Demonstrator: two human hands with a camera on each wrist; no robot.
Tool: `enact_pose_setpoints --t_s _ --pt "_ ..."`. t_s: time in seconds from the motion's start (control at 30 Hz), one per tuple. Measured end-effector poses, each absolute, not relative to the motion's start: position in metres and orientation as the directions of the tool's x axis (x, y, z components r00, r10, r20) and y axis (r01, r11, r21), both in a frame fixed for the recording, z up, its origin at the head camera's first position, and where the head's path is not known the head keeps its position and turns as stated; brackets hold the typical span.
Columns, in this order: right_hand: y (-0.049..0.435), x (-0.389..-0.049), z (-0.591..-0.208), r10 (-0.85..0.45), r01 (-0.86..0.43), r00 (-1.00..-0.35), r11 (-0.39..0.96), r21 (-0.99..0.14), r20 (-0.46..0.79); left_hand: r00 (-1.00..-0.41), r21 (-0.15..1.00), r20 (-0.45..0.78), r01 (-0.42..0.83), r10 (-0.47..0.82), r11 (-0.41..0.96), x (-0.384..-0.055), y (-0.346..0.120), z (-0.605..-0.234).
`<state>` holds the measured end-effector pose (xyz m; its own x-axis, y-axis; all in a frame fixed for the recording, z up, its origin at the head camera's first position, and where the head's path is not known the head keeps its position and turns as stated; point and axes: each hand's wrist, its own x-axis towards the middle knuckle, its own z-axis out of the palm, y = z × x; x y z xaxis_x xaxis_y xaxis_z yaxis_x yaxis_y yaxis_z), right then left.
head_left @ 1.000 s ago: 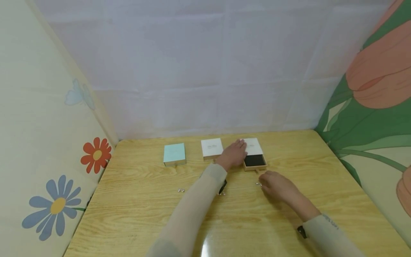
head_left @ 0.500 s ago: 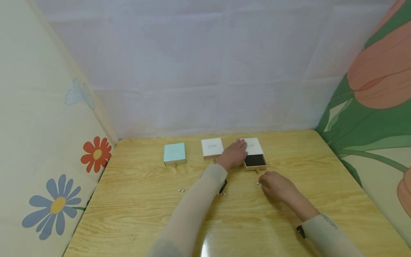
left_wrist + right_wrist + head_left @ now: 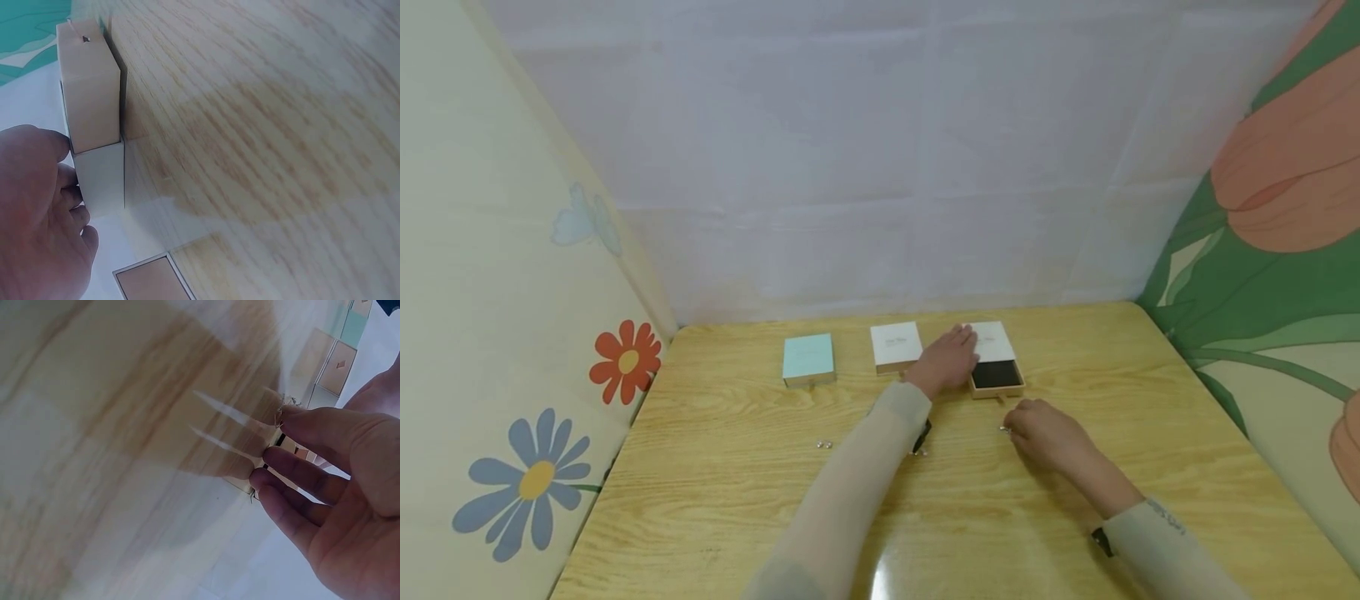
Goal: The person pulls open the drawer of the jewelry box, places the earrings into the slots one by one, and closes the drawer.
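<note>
In the head view my left hand rests against the left side of the right-hand white jewellery box, its fingers lying along the edge. The left wrist view has the fingertips against the white sleeve. The box's tan drawer is pulled partway out and shows a black lining. In front of it my right hand is low over the table. In the right wrist view a tiny silvery earring is pinched at the thumb tip; the index finger is hidden behind the thumb.
A second white box and a mint-green box stand to the left, drawers in. Small silvery earrings lie on the wood-grain table. More shiny pieces show beside my left sleeve. Printed panels and a pale cloth enclose the table.
</note>
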<state>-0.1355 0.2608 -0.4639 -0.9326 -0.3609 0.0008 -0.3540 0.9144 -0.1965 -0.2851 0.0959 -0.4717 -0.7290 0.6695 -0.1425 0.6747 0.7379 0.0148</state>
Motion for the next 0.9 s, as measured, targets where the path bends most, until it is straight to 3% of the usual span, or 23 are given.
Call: enact_pose_setpoints --t_s 0.9 --pt "0.26 -0.1372 -0.4643 -0.335 -0.331 -0.942 0.922 -0.198 0.018 -0.713 -0.044 -0.139 0.698 0.687 0.715 -0.2832 0.0954 -0.468"
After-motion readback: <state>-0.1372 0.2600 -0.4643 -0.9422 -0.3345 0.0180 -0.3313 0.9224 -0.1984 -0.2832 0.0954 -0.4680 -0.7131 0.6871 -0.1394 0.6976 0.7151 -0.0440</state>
